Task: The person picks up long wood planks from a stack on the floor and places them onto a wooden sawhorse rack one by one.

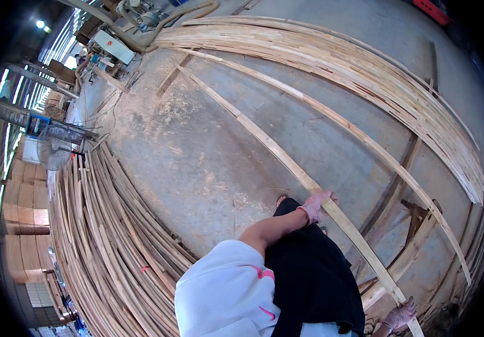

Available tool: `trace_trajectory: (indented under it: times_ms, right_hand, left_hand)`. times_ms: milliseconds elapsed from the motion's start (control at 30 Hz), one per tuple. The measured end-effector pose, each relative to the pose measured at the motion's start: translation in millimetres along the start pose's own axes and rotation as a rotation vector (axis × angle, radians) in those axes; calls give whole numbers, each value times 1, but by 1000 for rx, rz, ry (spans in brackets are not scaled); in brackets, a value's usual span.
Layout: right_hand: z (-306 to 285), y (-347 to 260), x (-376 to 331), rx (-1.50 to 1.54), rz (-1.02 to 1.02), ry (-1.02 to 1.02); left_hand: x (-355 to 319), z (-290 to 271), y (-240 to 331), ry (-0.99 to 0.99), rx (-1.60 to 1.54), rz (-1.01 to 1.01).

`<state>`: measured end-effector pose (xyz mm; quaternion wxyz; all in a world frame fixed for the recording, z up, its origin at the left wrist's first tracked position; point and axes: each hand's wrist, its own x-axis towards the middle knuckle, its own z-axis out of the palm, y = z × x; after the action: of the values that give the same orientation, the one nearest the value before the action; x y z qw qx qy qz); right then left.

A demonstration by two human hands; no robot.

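Observation:
A long, narrow wooden board (276, 147) runs slantwise before me, from the far middle to the lower right edge. My left hand (318, 206), in a pinkish work glove, is closed around it near my body. Lower down, by the board's near end, my right hand (400, 315) grips it too, in a similar glove. Beyond the board, a second long wooden strip (332, 115) lies across low supports, apart from both hands. Farther back rests a wide layer of pale strips (354, 81), side by side.
Many long wood strips (107, 224) are heaped at the left. A standing fan (55, 147) and stacked boxes (25, 196) are behind them. Wooden supports (391, 194) cross the floor at right. Sawdust (180, 106) covers part of the concrete. Machinery with a hose (169, 22) stands far left.

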<state>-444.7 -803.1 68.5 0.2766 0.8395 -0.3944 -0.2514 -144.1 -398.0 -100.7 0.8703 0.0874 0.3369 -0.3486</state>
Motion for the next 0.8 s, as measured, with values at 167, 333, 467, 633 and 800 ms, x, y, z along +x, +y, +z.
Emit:
trace_trajectory:
  times_ms: [167,333,467,633,800]
  right_hand:
    - [-24,12,6,64,43,-78]
    - [-7,28,53,-13,56,125]
    - [7,40,94,121,-11,334]
    - [-23,36,123,-13,-257,812]
    - [-9,25,170,-47,-354,713]
  left_hand:
    - [-3,3,-31,-57,-6,69]
    - [-34,26,-52,-271,-37,144]
    - [-31,26,-60,-449,-14,153]
    - [-50,13,-87,-469,-31,236]
    - [-85,5,-102,-250,132,180]
